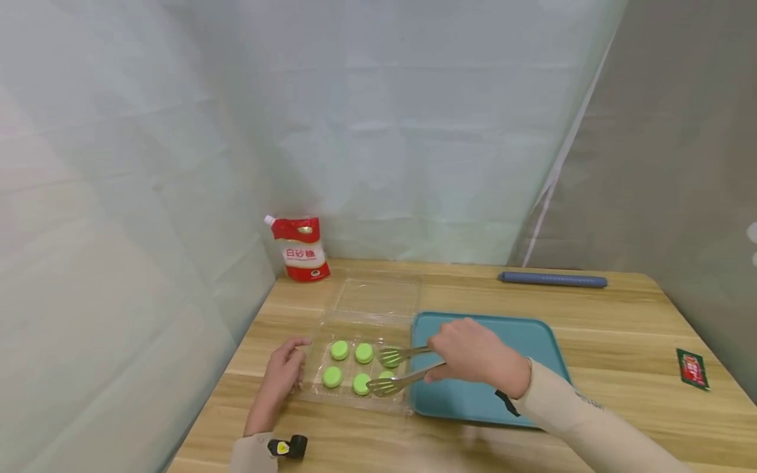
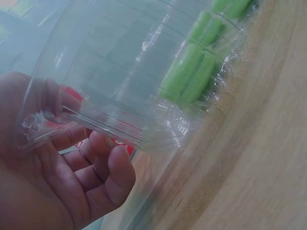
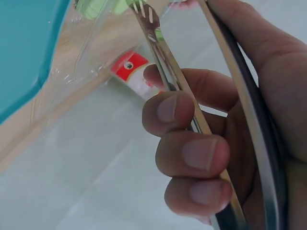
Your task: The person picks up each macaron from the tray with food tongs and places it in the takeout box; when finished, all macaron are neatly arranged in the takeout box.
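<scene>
A clear plastic box lies with its lid folded back and holds several green macarons in two rows. My left hand is at the box's left side; in the left wrist view its fingers are curled at the box's edge. With my right hand I grip metal serving tongs from the right. Their slotted ends are spread apart over the right-hand macarons and partly hide them. In the right wrist view, several fingers wrap one tong arm, and the other arm lies against the thumb side.
A blue-green tray lies right of the box, under my right hand. A red and white sugar pouch stands at the back left. Toward the back right is a long blue stick-like thing, with a small green and red packet farther right.
</scene>
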Tool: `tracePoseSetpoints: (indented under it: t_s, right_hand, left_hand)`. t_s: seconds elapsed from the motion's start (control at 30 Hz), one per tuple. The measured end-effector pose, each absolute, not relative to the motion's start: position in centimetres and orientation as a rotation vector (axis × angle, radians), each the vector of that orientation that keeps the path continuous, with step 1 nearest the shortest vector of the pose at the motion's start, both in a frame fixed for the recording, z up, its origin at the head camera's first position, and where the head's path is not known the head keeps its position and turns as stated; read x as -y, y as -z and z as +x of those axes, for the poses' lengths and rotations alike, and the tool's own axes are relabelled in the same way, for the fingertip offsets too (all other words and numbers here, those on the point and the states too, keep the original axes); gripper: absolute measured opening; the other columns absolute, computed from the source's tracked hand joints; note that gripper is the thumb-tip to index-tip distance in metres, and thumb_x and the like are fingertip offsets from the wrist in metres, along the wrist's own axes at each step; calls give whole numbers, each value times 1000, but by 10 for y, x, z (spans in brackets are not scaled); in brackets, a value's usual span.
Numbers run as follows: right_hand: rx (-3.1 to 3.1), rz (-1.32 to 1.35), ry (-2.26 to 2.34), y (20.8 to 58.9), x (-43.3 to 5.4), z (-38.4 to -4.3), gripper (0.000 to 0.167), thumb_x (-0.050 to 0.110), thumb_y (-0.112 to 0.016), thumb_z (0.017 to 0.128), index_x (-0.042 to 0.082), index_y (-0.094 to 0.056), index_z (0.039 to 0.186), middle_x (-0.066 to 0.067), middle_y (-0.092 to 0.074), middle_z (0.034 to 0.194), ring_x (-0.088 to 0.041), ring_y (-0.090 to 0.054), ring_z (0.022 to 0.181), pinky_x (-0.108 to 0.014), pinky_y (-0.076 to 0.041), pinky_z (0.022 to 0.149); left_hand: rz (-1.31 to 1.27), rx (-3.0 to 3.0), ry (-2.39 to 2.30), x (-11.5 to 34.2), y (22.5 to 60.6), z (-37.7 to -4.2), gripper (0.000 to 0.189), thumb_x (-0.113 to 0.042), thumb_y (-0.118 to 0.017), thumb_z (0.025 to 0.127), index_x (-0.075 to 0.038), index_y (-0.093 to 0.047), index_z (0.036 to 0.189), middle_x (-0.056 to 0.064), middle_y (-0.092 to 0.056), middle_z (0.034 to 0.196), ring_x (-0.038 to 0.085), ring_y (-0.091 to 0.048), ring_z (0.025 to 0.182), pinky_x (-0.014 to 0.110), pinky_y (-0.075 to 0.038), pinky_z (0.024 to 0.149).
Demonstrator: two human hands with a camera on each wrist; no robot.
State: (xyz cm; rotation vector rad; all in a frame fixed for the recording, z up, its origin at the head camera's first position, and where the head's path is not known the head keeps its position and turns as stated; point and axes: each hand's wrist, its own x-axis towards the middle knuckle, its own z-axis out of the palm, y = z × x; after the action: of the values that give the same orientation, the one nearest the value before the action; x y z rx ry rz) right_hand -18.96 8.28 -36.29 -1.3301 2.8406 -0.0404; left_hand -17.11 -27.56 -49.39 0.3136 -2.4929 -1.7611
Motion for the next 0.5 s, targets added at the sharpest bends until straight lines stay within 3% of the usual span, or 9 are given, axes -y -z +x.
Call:
tracePoseSetpoints:
  t_s: [0.23, 0.5]
  right_hand:
    - [-2807, -1263, 140, 361, -95, -192, 49, 55, -75, 83, 10, -77, 103, 5, -62, 68, -5, -50, 52, -24, -39, 47]
    - [-2932, -1356, 233, 372, -111, -199, 61, 60, -64, 89, 6, -72, 117, 11, -37, 51, -3, -35, 43, -24, -27, 41]
  left_hand:
    - [316, 2507, 1754, 279, 496, -172, 43, -1, -43, 92, 3, -57, 133, 5, -46, 61, 15, -45, 47, 24, -37, 41]
    - [298, 2504, 1763, 279, 499, -173, 44, -1, -43, 93, 5, -56, 134, 7, -48, 61, 15, -45, 45, 24, -37, 40]
